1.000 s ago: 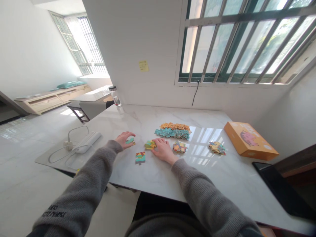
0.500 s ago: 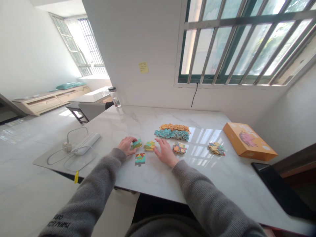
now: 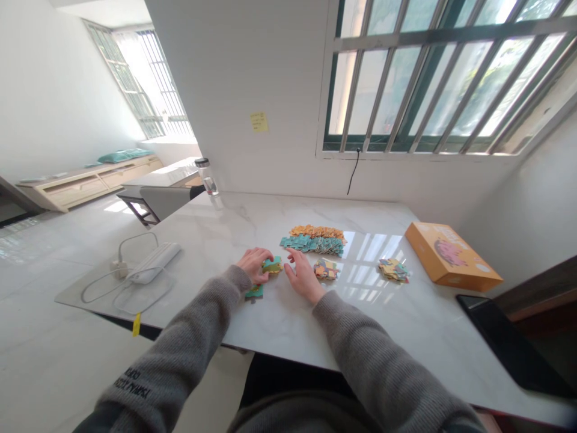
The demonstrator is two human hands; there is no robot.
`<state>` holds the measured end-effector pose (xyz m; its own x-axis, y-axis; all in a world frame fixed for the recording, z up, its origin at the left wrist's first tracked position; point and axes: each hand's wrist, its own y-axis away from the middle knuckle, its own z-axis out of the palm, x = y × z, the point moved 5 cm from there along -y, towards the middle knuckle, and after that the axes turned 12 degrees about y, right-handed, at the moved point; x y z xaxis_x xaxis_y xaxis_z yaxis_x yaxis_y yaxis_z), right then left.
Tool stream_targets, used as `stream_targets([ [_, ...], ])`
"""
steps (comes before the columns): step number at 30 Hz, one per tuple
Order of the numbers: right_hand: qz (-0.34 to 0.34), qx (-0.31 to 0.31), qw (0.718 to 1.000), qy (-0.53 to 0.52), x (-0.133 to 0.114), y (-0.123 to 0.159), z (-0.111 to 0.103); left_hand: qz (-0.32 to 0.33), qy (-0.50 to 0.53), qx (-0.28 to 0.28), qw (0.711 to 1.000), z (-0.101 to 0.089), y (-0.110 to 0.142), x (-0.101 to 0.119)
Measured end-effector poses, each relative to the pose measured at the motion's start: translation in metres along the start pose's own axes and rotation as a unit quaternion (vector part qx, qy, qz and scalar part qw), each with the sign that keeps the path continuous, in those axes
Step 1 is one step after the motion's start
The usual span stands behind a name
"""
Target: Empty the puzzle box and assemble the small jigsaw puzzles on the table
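Note:
My left hand (image 3: 255,265) has its thumb and fingers closed on the edges of a teal, green and yellow puzzle piece (image 3: 272,265) at the tabletop. Whether this is one piece or two overlapping ones, I cannot tell. Partly covered by that hand, another teal puzzle piece (image 3: 255,292) lies nearer to me. Just right of the held piece is my right hand (image 3: 303,276), its fingers apart and holding nothing. Beside it lies a small pile of multicoloured pieces (image 3: 326,269). Rows of teal pieces (image 3: 313,244) and orange pieces (image 3: 318,231) lie behind my hands.
Farther right on the white table (image 3: 360,319) are another pile of pieces (image 3: 393,270), an orange box (image 3: 451,255) and a black flat object (image 3: 505,343). To the left lie a white power strip (image 3: 157,263) and its cables. A clear bottle (image 3: 207,177) stands at the back left.
My left hand has moved right with the teal and green piece, to where the yellowish piece lay. It now partly covers the nearer piece. My right hand stays about where it was.

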<state>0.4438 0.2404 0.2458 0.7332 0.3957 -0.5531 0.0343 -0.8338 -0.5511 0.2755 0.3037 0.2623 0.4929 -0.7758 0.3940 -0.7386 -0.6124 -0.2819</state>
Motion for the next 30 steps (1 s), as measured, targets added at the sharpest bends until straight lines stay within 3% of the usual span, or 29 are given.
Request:
stream_targets([
  [15,0.001,0.007,1.0,-0.012,0.001,0.0,0.0,-0.012,0.008,-0.009,1.0,0.006,0.0,-0.003],
  [18,0.0,0.01,1.0,-0.014,0.001,0.0,-0.001,-0.012,0.014,0.02,1.0,0.002,0.004,-0.003],
  [22,-0.008,0.014,1.0,-0.014,-0.001,0.001,-0.003,-0.013,0.019,0.06,0.998,-0.012,0.024,-0.006],
  [26,-0.016,0.005,1.0,-0.024,-0.001,0.004,-0.002,-0.028,0.025,-0.001,0.999,-0.016,0.06,-0.008],
  [30,-0.033,-0.009,0.999,-0.026,-0.006,0.009,-0.002,-0.047,0.012,-0.036,0.998,-0.006,0.092,0.002],
])
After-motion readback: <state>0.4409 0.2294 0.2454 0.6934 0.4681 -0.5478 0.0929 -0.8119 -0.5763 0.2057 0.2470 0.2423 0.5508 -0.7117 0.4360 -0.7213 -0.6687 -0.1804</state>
